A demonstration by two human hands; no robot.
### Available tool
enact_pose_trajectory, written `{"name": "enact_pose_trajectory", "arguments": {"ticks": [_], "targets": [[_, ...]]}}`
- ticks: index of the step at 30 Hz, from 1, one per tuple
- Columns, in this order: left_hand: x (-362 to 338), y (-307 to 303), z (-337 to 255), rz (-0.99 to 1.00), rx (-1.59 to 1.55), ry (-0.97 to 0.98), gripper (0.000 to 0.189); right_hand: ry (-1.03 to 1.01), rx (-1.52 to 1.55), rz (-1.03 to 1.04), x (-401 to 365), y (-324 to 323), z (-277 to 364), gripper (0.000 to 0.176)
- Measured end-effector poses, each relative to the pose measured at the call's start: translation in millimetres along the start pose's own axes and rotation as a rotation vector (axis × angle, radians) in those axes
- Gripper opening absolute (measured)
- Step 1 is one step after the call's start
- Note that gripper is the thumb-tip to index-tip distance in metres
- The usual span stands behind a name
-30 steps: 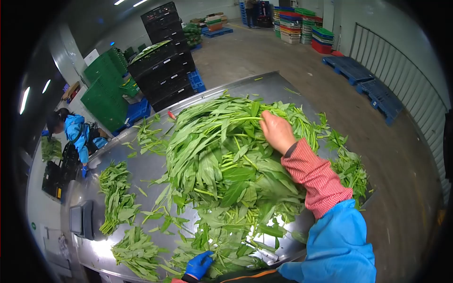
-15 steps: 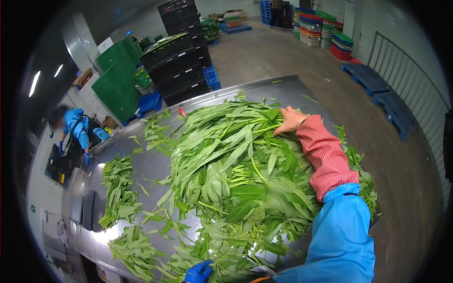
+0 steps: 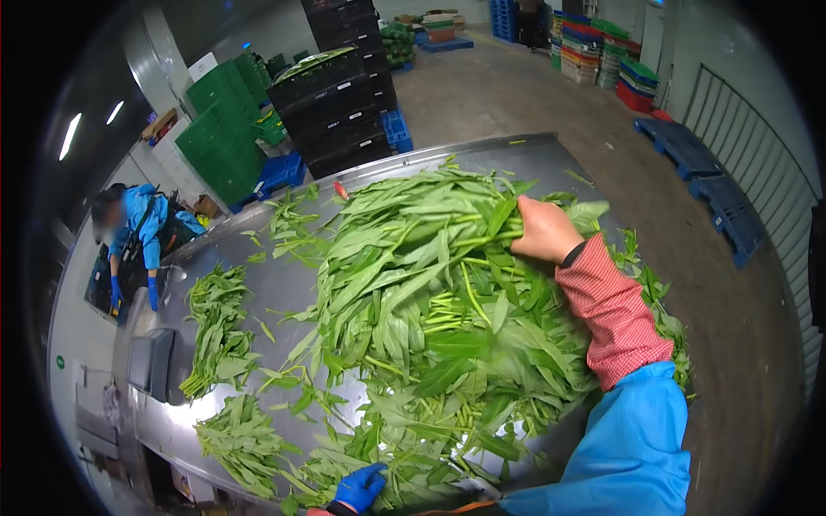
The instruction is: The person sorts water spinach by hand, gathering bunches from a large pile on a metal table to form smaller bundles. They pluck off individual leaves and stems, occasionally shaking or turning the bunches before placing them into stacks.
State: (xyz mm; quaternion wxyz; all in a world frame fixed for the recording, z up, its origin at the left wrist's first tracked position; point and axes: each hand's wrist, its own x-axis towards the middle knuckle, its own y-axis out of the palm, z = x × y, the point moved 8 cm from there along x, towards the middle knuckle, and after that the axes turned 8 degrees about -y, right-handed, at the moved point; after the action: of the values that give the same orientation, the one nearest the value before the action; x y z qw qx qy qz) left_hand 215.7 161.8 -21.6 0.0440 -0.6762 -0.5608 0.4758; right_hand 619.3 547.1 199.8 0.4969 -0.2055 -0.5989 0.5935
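Observation:
Long-leaved green vegetables (image 3: 447,344) lie in a large heap on a metal table (image 3: 284,335). My right hand (image 3: 546,229), bare, with a red checked sleeve and blue cover, is closed round a bunch of greens at the heap's upper right. My left hand (image 3: 360,488), in a blue glove, rests by the leaves at the bottom edge; its fingers look bent, and what they hold cannot be made out. Two smaller bunches lie left of the heap, one (image 3: 218,331) above the other (image 3: 241,443).
A grey scale-like device (image 3: 151,364) stands at the table's left edge. A co-worker in blue (image 3: 142,224) leans beyond it. Black crates (image 3: 335,112) and green crates (image 3: 222,138) are stacked behind the table. Blue pallets (image 3: 705,185) lie at the right.
My right hand has closed round the greens, and the bunch is slightly raised. My left hand has moved slightly up. The co-worker's arms have shifted.

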Motion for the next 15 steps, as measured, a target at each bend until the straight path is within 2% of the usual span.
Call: {"name": "enact_pose_trajectory", "arguments": {"ticks": [1, 7, 8, 9, 11, 12, 14, 15], "targets": [[1.6, -1.0, -1.6, 0.003, 0.035, 0.031, 0.036, 0.126, 0.075, 0.059, -2.7, -8.2, -2.8, 0.048], [6.3, 2.2, 7.4, -0.016, 0.066, 0.142, 0.037, 0.285, 0.251, 0.071, -1.3, 2.3, -26.1, 0.06], [5.1, 1.7, 6.3, -0.028, 0.076, 0.159, 0.037, 0.307, 0.296, 0.156, -4.8, 10.6, -19.3, 0.067], [4.9, 2.6, 7.0, -0.024, 0.092, 0.159, 0.038, 0.327, 0.183, 0.192, -11.8, 12.5, -12.2, 0.071], [4.9, 2.9, 4.9, -0.017, 0.118, 0.157, 0.038, 0.179, -0.098, 0.119, -18.3, 10.5, 17.3, 0.067], [3.5, 2.2, 1.3, -0.001, 0.121, 0.145, 0.037, 0.127, -0.184, 0.025, -21.2, 7.2, 27.8, 0.058], [2.2, -5.1, -13.3, 0.032, 0.133, 0.124, 0.035, 0.179, -0.168, 0.034, -19.3, 4.9, 26.1, 0.054], [2.3, -13.2, -25.6, 0.012, 0.099, 0.2, 0.036, 0.206, -0.161, 0.035, -16.5, 1.3, 24.3, 0.052]]}}
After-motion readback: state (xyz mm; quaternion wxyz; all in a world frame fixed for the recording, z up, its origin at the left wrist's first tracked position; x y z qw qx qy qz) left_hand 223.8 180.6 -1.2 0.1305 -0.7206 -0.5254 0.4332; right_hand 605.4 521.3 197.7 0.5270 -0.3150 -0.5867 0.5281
